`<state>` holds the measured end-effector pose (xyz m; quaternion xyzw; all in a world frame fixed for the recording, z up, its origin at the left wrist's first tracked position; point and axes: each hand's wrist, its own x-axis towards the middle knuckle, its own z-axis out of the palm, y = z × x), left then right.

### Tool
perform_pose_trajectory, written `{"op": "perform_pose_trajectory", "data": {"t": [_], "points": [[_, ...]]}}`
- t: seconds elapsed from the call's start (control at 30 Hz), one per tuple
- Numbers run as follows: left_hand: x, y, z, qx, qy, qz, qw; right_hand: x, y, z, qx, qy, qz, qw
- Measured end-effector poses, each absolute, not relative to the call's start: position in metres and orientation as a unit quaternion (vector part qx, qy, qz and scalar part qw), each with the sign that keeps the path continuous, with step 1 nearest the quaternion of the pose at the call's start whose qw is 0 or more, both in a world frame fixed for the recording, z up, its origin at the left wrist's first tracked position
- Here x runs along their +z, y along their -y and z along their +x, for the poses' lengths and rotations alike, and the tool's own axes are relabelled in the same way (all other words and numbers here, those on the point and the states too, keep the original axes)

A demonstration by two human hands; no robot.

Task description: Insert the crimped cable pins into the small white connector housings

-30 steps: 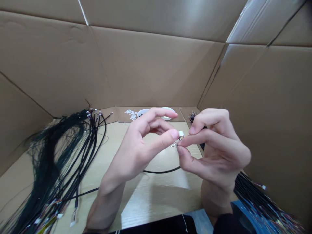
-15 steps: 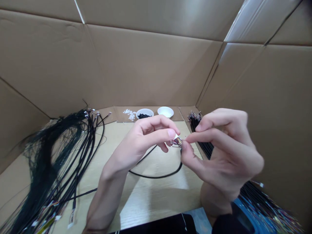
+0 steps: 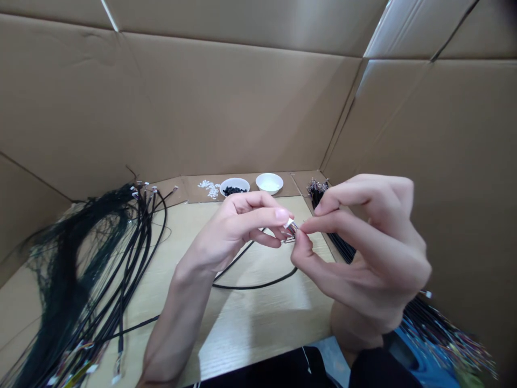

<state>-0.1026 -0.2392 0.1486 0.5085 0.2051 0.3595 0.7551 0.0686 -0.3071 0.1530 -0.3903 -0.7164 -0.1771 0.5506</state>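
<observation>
Over the middle of the table, my left hand (image 3: 238, 229) pinches a small white connector (image 3: 290, 222) between thumb and fingers. Thin coloured wires (image 3: 291, 231) fan out beside it, some with bare-looking tips. My right hand (image 3: 367, 253) is closed at thumb and index fingertip on one of these wires, just right of the connector; the fingertips hide its end. From below the hands a black cable (image 3: 258, 287) loops leftward across the table and passes behind my left forearm.
At the back stand a white bowl of black pieces (image 3: 235, 189) and a second white bowl (image 3: 269, 183), beside scattered white connector pieces (image 3: 210, 188). Black cables (image 3: 139, 253) and dark thin strands (image 3: 64, 280) lie left. Cable bundles (image 3: 341, 245) lie right. Cardboard walls (image 3: 242, 108) enclose the table.
The view has shifted slightly. Both hands still meet at the connector; my right fingertips have moved a little closer to it, and the connector shows more clearly.
</observation>
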Motion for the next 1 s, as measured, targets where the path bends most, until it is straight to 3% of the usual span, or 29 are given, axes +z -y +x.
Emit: {"op": "perform_pose_trajectory", "data": {"t": [0.33,1.0], "points": [[0.147,0.237,-0.101,0.366,-0.215,0.509,0.749,0.152,0.305,0.071,-0.187,0.718,-0.401,0.538],[0.149,0.241,-0.110,0.411,-0.254,0.598,0.640,0.148,0.288,0.077,-0.213,0.757,-0.367,0.496]]}}
